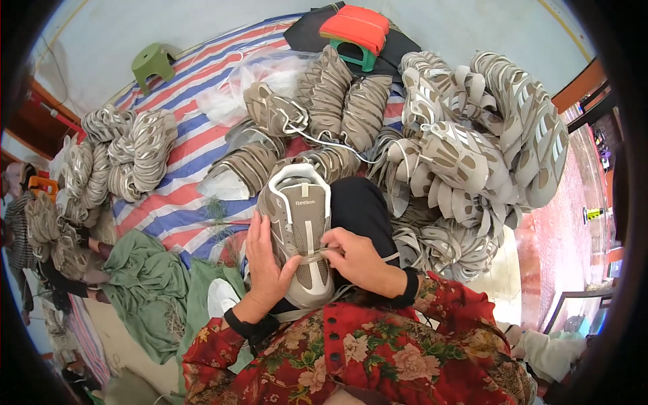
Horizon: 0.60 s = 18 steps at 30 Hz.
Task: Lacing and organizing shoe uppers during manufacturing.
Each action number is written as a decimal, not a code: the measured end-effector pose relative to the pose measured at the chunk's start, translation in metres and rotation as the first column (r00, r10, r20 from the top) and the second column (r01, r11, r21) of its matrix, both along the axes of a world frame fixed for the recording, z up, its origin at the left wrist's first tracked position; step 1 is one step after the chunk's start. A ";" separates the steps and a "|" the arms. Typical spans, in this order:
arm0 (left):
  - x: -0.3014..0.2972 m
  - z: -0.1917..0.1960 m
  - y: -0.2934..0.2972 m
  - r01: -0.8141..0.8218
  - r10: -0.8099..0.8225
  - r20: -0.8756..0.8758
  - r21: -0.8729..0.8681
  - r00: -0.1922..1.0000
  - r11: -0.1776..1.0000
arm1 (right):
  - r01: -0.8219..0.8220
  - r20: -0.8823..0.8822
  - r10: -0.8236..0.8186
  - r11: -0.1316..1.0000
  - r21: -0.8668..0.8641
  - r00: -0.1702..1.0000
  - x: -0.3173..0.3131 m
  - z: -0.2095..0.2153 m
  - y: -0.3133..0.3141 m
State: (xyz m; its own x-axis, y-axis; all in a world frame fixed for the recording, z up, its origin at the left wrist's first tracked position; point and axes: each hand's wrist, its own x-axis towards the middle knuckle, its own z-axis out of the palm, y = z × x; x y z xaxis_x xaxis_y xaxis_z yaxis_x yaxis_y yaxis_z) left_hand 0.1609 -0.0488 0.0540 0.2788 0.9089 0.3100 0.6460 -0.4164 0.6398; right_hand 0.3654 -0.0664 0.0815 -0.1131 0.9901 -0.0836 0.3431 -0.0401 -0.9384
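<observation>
A taupe and grey shoe upper (302, 209) with a white-edged collar rests upright in front of me, its toe toward my body. My left hand (268, 266) lies along its left side, fingers stretched over the side panel and thumb pressed near the eyelets, steadying it. My right hand (361, 262) is pinched at the right side of the throat, on a thin light shoelace (312, 258) that crosses below the tongue. The lace's far end is hidden by the fingers.
Bundles of nested shoe uppers (466, 155) are piled to the right, with more bundles (145, 148) at left. A striped sheet (192, 152) covers the floor. A green stool (152, 65) and a red-topped stool (354, 28) stand at the back. Green cloth (145, 283) lies left.
</observation>
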 end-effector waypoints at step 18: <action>0.008 0.037 -0.007 0.182 -0.141 -0.186 0.227 0.972 0.957 | -0.014 -0.310 -0.060 0.973 -0.232 0.949 -0.002 -0.010 -0.013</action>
State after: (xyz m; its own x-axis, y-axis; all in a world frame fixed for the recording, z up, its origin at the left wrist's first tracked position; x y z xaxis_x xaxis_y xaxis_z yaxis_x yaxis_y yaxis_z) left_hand 0.1687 -0.0558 0.0907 0.4817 0.7516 0.4506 0.6456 -0.6520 0.3975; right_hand 0.3634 -0.0792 0.0713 -0.1479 0.9510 -0.2715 0.0306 -0.2700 -0.9624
